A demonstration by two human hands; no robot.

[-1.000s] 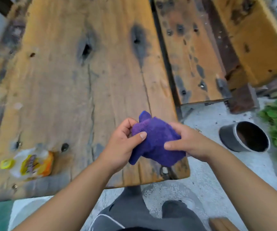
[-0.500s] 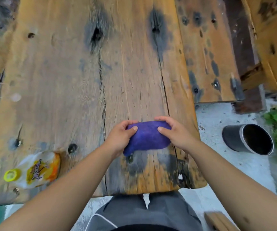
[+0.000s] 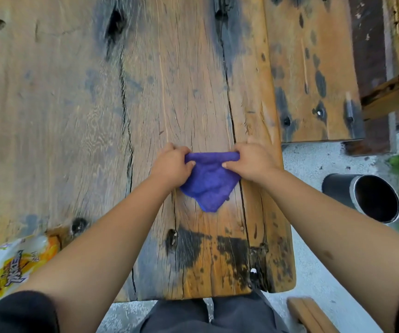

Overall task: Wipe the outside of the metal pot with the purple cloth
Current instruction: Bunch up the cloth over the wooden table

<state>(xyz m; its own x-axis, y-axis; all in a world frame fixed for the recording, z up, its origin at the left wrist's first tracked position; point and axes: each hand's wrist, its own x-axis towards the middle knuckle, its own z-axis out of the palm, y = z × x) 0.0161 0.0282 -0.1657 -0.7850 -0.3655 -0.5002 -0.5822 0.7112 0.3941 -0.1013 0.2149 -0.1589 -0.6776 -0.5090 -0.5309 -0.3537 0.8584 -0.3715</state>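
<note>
Since the earlier frame the purple cloth [image 3: 208,180] went from a bunched wad to spread on the wooden table [image 3: 73,116], left hand [image 3: 172,164] and right hand [image 3: 253,162] each pinching a far corner, near corner hanging toward the table's near edge. Metal pot [image 3: 364,197] lies tipped on the concrete to the right, off the table, interior too dark to read. Snack bag [image 3: 8,270] at near left is cut off by the frame.

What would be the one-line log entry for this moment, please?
left hand: pinches purple cloth | right hand: pinches it | cloth: on wooden table | metal pot: on ground, on its side, untouched
</note>
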